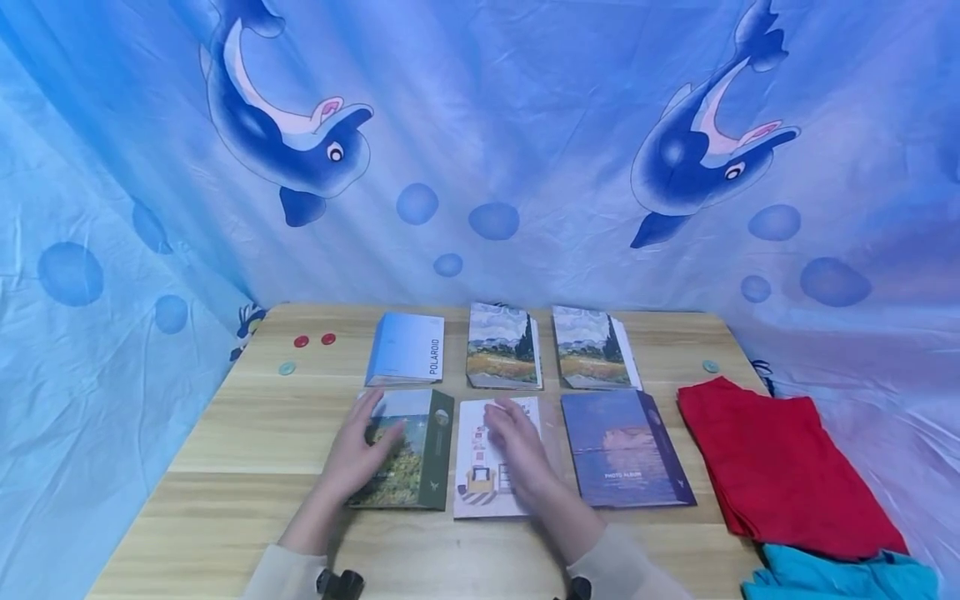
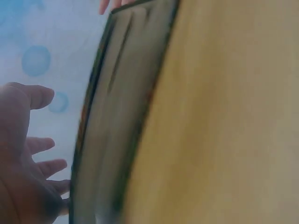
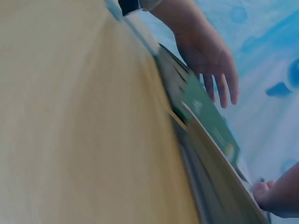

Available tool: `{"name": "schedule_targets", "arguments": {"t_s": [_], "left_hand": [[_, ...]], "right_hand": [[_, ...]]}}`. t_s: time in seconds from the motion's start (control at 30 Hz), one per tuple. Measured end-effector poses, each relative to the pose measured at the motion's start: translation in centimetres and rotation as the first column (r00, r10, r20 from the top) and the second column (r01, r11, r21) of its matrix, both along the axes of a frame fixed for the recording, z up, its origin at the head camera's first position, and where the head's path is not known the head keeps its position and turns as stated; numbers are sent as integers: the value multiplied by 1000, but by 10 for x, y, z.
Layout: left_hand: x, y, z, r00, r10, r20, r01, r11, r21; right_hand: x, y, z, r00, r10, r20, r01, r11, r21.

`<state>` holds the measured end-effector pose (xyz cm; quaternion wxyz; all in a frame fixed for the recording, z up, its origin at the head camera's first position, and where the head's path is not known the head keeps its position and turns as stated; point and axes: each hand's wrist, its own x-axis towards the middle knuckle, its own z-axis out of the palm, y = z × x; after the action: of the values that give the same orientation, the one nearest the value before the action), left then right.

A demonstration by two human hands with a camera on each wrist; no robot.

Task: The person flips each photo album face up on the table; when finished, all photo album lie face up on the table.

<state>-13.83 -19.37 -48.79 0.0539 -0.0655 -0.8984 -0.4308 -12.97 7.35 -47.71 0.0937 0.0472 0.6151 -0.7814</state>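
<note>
the left hand (image 1: 358, 454) lies flat, fingers straight, on the green album (image 1: 408, 450) near the surface's front edge. the right hand (image 1: 517, 450) rests open on the white album (image 1: 480, 483) just beside it, gripping nothing.

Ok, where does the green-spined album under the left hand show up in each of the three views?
Head: green-spined album lies front left on the table, left hand resting on it.
Left wrist: a blurred dark slab up the middle.
Right wrist: a green cover running diagonally, centre right.
Shared landmark: the left hand.
</note>
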Motion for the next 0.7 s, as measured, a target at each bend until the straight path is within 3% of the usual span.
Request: {"name": "schedule_targets", "arguments": {"t_s": [0.13,0.3,0.53,0.7], "left_hand": [[14,-13,-3,996,65,55,-63,997,-41],[25,-23,-4,985,118,125,-117,993,-15],[31,-28,-3,970,108,218,-126,989,71],[32,-36,-3,973,103,206,-119,990,70]], "right_hand": [[10,-23,-1,996,85,-12,-85,996,-8],[20,-45,-3,976,215,-40,-214,976,23],[26,-60,-3,966,260,-10,-258,963,78],[26,-64,-3,957,291,6,-291,955,60]]}}
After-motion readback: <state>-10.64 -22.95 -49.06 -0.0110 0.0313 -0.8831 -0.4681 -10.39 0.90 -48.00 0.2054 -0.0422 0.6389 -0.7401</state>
